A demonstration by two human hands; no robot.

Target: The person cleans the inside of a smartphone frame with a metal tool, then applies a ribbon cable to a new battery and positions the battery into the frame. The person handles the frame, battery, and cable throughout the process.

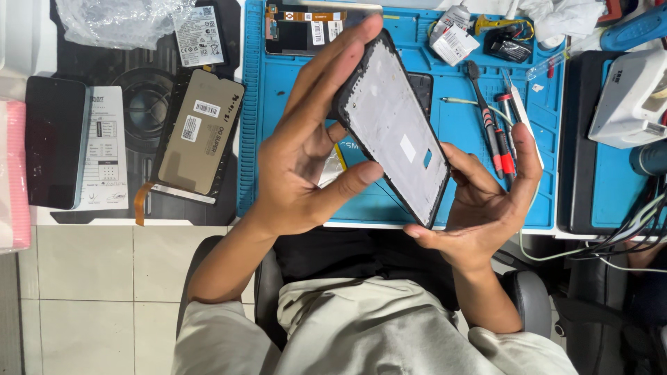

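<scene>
I hold a phone's middle frame (392, 128), black-edged with a pale grey inner plate, tilted above the blue work mat (278, 90). My left hand (309, 146) grips its left long edge, fingers stretched up behind the top and thumb pressed on the lower left edge. My right hand (486, 201) cups the lower right corner from beneath, palm up, fingers curled against the frame's right edge.
A tan display panel with an orange flex cable (198, 132) lies left on a black mat, beside a dark phone (55, 142) and a printed sheet. Red-handled screwdrivers and tweezers (497, 128) lie on the blue mat. A white device (632, 97) sits at right, cables below it.
</scene>
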